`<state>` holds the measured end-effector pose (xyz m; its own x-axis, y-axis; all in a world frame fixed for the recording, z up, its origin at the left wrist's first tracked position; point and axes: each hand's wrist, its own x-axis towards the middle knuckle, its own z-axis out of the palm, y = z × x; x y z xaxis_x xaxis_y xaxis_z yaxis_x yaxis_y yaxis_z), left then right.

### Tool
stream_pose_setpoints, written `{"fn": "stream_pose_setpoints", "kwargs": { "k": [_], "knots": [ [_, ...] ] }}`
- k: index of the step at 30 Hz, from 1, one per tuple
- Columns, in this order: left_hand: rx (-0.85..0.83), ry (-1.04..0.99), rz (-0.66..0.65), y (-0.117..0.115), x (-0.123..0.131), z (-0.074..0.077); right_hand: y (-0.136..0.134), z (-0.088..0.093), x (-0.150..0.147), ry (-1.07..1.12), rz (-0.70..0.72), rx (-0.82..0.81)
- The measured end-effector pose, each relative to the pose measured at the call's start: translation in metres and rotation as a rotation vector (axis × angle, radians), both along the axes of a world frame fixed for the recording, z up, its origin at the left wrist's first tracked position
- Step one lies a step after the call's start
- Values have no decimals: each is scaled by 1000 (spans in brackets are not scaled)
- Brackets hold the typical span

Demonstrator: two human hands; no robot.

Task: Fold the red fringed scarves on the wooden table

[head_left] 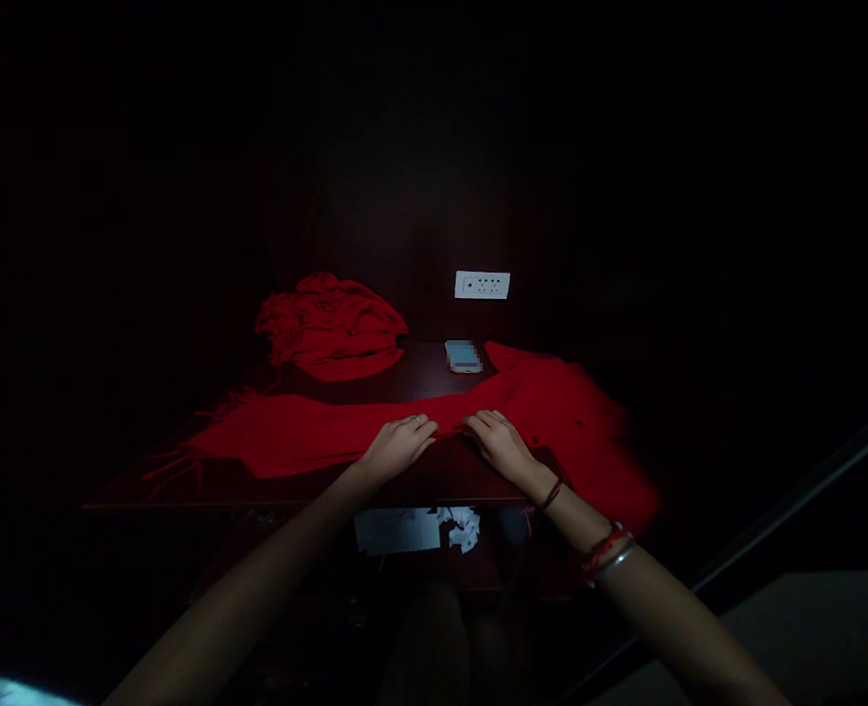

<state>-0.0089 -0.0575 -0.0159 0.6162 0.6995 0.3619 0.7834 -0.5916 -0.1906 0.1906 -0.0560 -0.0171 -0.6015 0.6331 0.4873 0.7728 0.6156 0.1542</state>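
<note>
A long red fringed cloth lies across the dark table, its fringe at the left and its wide right part hanging over the table's right edge. Near the cloth's middle, my left hand grips its front edge with bent fingers. Just to the right, my right hand pinches the same edge, a small gap away from the left one. The fingertips of both hands are partly hidden in the cloth.
A crumpled red cloth sits at the back left of the table. A phone lies at the back, below a white wall socket. White papers rest on a shelf under the tabletop.
</note>
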Motion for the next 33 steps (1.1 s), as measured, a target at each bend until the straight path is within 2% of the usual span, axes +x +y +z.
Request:
{"fn": "stream_pose_setpoints", "kwargs": {
  "k": [6, 13, 18, 22, 24, 29, 33],
  "knots": [
    [-31, 48, 12, 0, -1, -2, 0, 1, 1, -20, 15, -51],
    [-32, 80, 26, 0, 0, 1, 3, 3, -4, -112, 29, -21],
    [-13, 50, 41, 0, 2, 1, 5, 4, -1, -124, 41, -30],
    [-25, 29, 3, 3, 4, -1, 1, 6, 0, -151, 96, -60],
    [-54, 21, -11, 4, 4, -3, -1, 8, 5, -159, 75, -55],
    [-137, -124, -116, 3, -2, -7, -6, 4, 30, -214, -97, -48],
    [-259, -207, -92, 9, -6, 1, -10, 5, 51, -274, -127, -116]
  ]
}}
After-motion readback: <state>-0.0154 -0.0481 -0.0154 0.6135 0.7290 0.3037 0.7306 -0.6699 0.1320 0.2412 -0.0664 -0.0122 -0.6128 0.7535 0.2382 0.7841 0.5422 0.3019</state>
